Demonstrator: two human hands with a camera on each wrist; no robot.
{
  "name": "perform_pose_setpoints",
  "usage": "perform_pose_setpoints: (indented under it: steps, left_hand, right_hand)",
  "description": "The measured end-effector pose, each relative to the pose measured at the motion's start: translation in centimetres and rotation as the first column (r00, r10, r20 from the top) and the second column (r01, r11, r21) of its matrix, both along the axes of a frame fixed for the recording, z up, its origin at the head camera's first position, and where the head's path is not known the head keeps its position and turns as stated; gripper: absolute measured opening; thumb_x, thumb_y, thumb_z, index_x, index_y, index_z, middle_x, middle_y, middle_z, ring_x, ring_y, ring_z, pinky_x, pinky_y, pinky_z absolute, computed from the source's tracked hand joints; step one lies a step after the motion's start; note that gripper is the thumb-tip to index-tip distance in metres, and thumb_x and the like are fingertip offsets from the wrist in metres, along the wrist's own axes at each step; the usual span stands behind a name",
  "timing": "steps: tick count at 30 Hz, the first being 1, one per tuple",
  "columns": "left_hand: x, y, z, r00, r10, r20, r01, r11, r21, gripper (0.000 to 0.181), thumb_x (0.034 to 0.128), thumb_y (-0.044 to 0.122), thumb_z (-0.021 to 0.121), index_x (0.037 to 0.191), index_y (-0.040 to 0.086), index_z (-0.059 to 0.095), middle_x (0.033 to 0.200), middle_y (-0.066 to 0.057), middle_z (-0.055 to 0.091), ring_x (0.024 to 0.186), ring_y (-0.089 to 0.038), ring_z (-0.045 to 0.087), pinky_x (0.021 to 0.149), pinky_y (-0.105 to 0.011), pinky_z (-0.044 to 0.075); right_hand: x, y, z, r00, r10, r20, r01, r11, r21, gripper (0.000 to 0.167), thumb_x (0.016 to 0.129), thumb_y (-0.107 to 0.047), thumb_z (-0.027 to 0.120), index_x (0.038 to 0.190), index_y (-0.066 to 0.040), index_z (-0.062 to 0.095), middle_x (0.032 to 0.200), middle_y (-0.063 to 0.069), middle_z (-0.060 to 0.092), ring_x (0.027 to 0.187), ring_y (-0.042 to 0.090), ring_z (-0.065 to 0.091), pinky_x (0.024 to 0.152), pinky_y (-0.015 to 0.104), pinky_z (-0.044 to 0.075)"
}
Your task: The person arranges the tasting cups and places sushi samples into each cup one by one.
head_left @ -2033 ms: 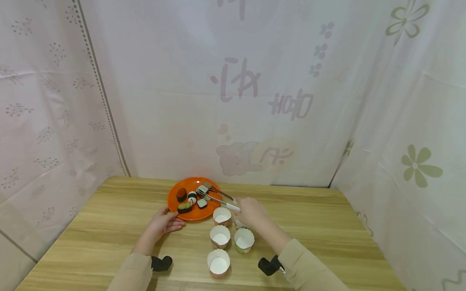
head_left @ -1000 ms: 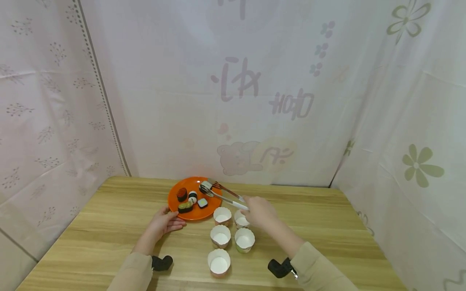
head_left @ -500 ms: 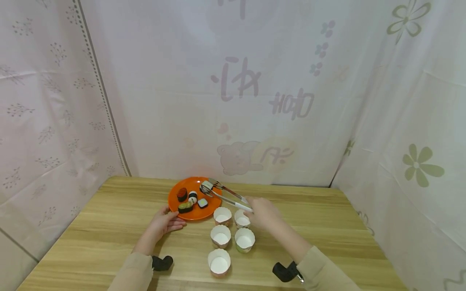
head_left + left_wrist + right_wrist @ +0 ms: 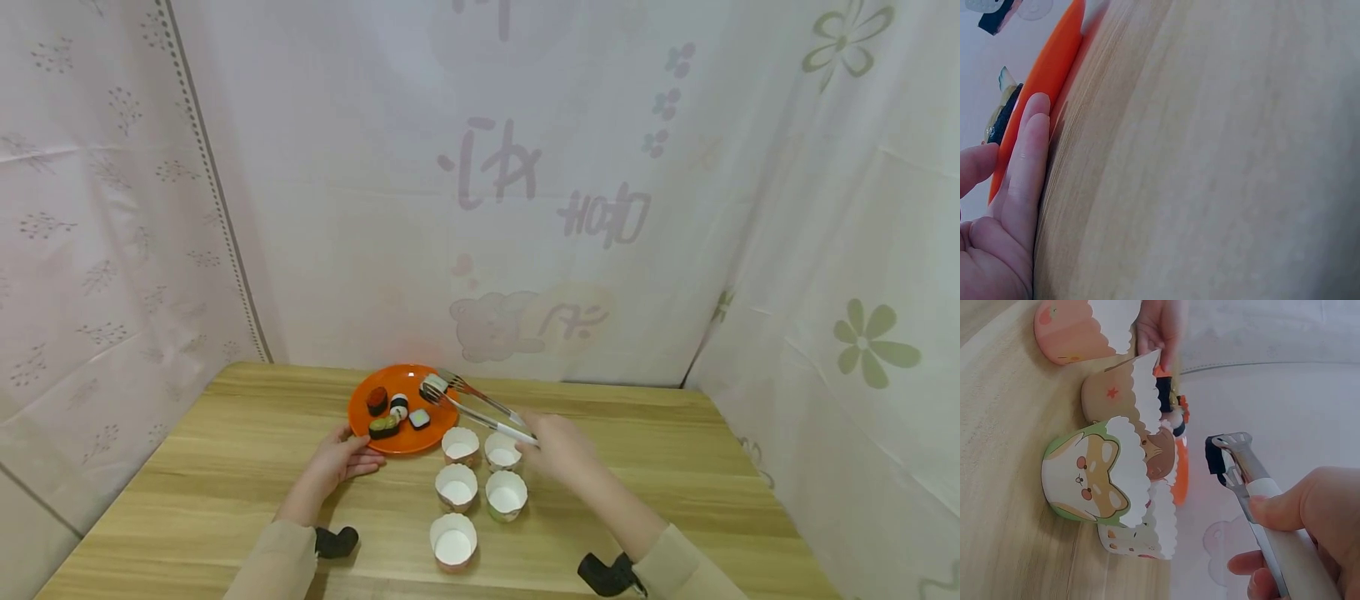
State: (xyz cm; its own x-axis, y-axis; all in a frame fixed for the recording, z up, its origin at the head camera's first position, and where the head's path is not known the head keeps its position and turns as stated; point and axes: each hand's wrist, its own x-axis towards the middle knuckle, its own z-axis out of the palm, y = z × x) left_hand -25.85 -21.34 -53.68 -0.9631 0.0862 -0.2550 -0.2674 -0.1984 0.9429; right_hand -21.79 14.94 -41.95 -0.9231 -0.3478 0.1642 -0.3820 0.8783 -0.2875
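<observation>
"Now that the black-and-white sushi piece (image 4: 1214, 459) is clamped in the tongs (image 4: 510, 431), what is changed?"

"Its place over the orange plate (image 4: 408, 444). Compared with two seconds ago, it is brought further toward the plate's far-right rim, and from the right-wrist view it is judged to be lifted clear. The pick-up is therefore taken as begun; no release is seen."

"And which way is it turned?"

"Its own long axis cannot be made out, as it is partly covered by the tips; a dark side is shown to the right-wrist view. The tongs are held on a slant: the tips are pointed at the plate's far-right part, the handles angled back toward the near right."

"How are the hands engaged?"

"To the right of the plate, the tongs' handles are gripped by the right hand (image 4: 558, 446). The plate's near-left rim is pinched by the left hand (image 4: 339, 458), with the thumb on top and straight fingers along the outside."

"What else is seen?"

"On the plate's left half a red-topped piece (image 4: 377, 402) and a yellow-topped piece (image 4: 383, 427) are set; toward its middle, a banded white piece (image 4: 398, 406) and a small square roll (image 4: 419, 418). On its near-right side, five paper cups (image 4: 456, 492) are stood upright. Beneath it all is spread a wooden table (image 4: 637, 483); behind the plate a pale curtain (image 4: 360, 208) is hung."
</observation>
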Motion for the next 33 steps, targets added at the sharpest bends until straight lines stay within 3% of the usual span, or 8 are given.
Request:
perform_pose_setpoints:
  steps: [12, 23, 33]
  left_hand:
    - [0.0, 0.0, -0.1, 1.0, 0.001, 0.005, -0.002, 1.0, 0.005, 0.047, 0.1014, 0.004, 0.044, 0.143, -0.006, 0.023, 0.086, -0.022, 0.067, 0.078, -0.03, 0.07, 0.074, -0.04, 0.058]
    - [0.0, 0.0, -0.1, 1.0, -0.002, 0.004, 0.002, 1.0, -0.003, 0.048, 0.1019, 0.005, 0.043, 0.143, -0.006, 0.022, 0.086, -0.021, 0.067, 0.078, -0.03, 0.07, 0.074, -0.04, 0.058]
    - [-0.1, -0.1, -0.1, 1.0, -0.005, -0.008, 0.005, 1.0, -0.004, 0.049, 0.1016, 0.005, 0.044, 0.144, -0.005, 0.021, 0.086, -0.021, 0.067, 0.078, -0.03, 0.07, 0.074, -0.04, 0.058]
  right_hand:
    - [1.2, 1.3, 0.1, 1.0, 0.014, -0.026, -0.014, 1.0, -0.022, 0.047, 0.084, -0.023, 0.075, 0.125, -0.004, 0.062, 0.078, 0.0, 0.063, 0.058, 0.01, 0.047, 0.048, 0.027, 0.041]
    - [2.3, 2.2, 0.5, 0.998, 0.016, -0.062, -0.017, 1.0, -0.017, 0.048, 0.082, -0.021, 0.076, 0.124, -0.003, 0.062, 0.096, 0.009, 0.068, 0.064, 0.01, 0.052, 0.054, 0.028, 0.045]
    - [3.1, 3.0, 0.7, 0.999, 0.007, -0.039, -0.009, 0.999, -0.047, 0.046, 0.082, -0.019, 0.077, 0.122, -0.002, 0.062, 0.075, -0.001, 0.062, 0.053, 0.008, 0.044, 0.044, 0.025, 0.038]
